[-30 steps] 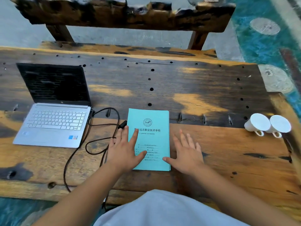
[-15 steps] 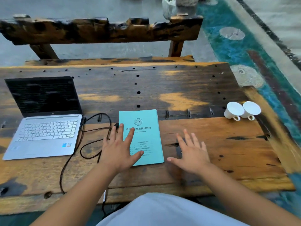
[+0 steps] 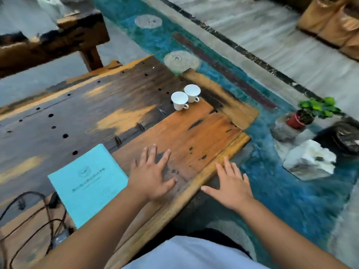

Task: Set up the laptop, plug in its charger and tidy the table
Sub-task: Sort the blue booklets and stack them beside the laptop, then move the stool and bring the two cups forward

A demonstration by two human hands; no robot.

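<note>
On the table (image 3: 194, 133), a booklet (image 3: 87, 183) lies left of the left hand (image 3: 153, 177), a cable (image 3: 29, 216) farther left; 2 cups (image 3: 185, 97) stand behind, touching; the right hand (image 3: 231, 185) extends past the table's right edge.

The black charger cable (image 3: 29, 214) runs off the left and bottom edges — where it leads cannot be told. Print on the turquoise booklet (image 3: 87, 183) is smeared past reading; its near corner lies hidden under the left forearm. Motion blur softens the potted plant (image 3: 308, 113) and white rock (image 3: 308, 160) — details lost
</note>
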